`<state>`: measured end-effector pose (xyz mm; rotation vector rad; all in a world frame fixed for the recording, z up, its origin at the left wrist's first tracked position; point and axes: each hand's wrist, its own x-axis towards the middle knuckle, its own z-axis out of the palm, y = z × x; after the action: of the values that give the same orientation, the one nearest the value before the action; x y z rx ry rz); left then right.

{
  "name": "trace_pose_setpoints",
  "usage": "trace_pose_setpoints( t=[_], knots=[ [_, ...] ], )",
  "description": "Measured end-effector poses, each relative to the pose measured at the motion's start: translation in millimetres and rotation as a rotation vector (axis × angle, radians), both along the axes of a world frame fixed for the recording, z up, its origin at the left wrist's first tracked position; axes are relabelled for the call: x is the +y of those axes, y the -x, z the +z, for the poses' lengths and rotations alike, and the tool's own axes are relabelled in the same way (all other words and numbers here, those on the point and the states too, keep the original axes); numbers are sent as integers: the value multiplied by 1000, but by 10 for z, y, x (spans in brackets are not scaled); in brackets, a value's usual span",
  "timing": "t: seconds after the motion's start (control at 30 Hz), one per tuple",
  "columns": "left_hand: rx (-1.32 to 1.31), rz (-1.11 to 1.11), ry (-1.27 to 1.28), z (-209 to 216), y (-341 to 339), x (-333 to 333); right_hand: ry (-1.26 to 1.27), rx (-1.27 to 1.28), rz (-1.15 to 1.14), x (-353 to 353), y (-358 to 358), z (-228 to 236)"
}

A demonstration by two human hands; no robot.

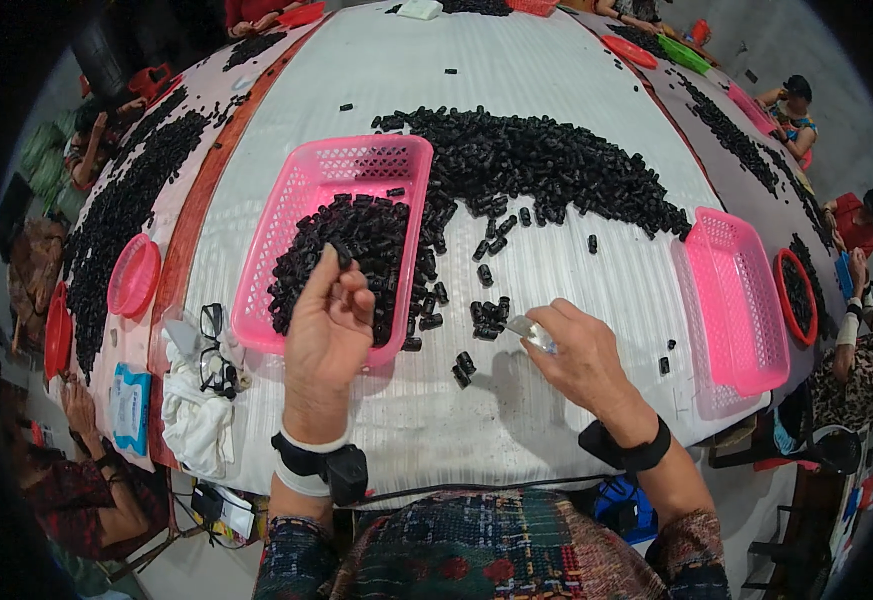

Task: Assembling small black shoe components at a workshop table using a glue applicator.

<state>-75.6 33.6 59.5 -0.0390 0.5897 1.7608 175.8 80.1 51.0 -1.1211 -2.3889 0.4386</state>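
Observation:
My left hand is over the near part of a pink basket, its thumb and fingertips closed on a small black cylindrical piece. Beneath it, many similar black pieces are heaped in the basket. To the right, above the table, my right hand grips a small, shiny, flat item; whether it is metal or clear plastic I cannot tell. A little cluster of black pieces lies just left of that hand, with a few more nearer me.
A long pile of black pieces spreads across the white table cover. At the right stands another pink basket. Glasses and white cloth lie at the left, beside a blue packet. Other people sit around the table.

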Motion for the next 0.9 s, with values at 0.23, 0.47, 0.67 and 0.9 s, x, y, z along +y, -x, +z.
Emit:
trace_pose_setpoints(
  t=[0.23,0.47,0.67,0.9],
  knots=[
    [-10,47,-64,-7,145,-51,106,-159,232,-103,305,-160],
    [0,-98,-90,-15,-59,-116,107,-302,244,-95,462,-354],
    [189,-269,-118,-39,-228,-124,84,-355,230,-161,417,-382],
    [410,-469,-110,-63,-395,-148,511,268,170,-107,183,207]
  ],
)
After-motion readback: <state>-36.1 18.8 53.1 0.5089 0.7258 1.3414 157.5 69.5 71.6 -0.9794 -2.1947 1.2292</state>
